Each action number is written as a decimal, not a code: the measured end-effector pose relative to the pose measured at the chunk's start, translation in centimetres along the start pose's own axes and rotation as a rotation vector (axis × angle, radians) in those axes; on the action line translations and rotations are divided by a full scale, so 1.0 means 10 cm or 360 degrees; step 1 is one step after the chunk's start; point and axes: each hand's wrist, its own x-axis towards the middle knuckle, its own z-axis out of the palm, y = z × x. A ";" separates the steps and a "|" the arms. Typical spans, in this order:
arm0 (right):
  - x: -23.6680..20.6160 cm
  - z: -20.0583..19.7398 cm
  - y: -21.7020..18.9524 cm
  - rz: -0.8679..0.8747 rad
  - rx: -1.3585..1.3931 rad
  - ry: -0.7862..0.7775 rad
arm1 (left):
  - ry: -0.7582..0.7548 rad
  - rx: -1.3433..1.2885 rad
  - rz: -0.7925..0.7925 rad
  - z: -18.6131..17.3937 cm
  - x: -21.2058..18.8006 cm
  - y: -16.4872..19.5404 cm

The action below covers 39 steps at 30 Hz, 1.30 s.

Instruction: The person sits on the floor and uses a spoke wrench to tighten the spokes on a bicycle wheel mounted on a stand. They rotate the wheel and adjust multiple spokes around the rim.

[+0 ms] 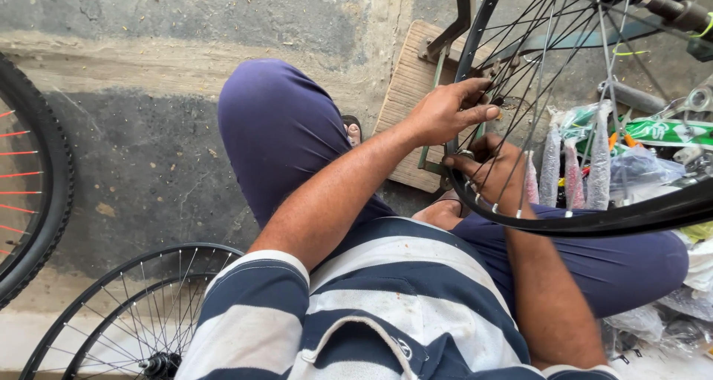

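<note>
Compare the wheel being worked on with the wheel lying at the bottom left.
The held wheel is a bare black rim mounted in a stand, gripped by the left hand and right hand; the floor wheel lies flat and untouched. The held wheel is cut off by the frame's edge, while the floor wheel's hub shows. Both have black rims and thin metal spokes.

We see left hand (449, 111) gripping black rim (475, 46) of spoked wheel, right hand (492, 171) among spokes (542, 76) near lower rim. Wooden board (405, 90) beneath. Spare rims (126, 313) lower left.
</note>
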 end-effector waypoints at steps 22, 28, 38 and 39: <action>-0.06 -0.19 0.19 0.0034 0.1159 -0.0587 | -0.0154 -0.0276 0.0314 -0.10 -0.03 0.07; -0.08 -0.44 0.09 0.0054 0.1463 -0.0987 | -0.0135 -0.0131 0.0210 -0.09 -0.04 0.08; -0.02 -0.35 0.25 0.0083 0.1512 -0.0893 | -0.0114 -0.0168 0.0231 -0.08 -0.03 0.05; -0.02 -0.36 0.25 0.0102 0.1522 -0.0907 | -0.0126 -0.0178 0.0221 -0.08 -0.03 0.05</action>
